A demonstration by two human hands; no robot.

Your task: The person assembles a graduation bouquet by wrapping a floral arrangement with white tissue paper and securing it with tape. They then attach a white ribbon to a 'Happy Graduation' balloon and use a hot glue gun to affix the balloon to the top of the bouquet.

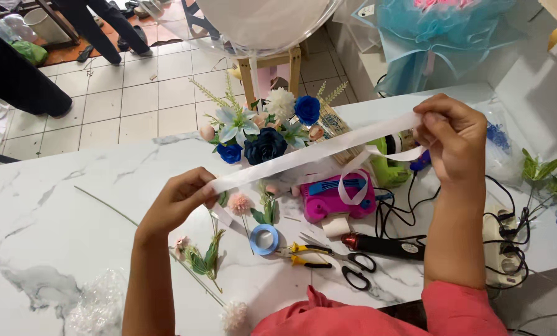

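Scissors (353, 264), pliers (306, 255), blue tape roll (264, 239), pink box (337, 196) on marble table (54, 205).

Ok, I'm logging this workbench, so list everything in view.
ribbon: one, white, stretched between both hands
flower arrangement: one, blue and white, behind ribbon
tape roll: one, blue, on marble table
pliers: one, yellow-handled, beside tape
scissors: one, black, right of pliers
glue gun: one, black, by scissors
pink device: one, table centre
power strip: one, white, right edge
left hand: pinching ribbon
right hand: pinching ribbon
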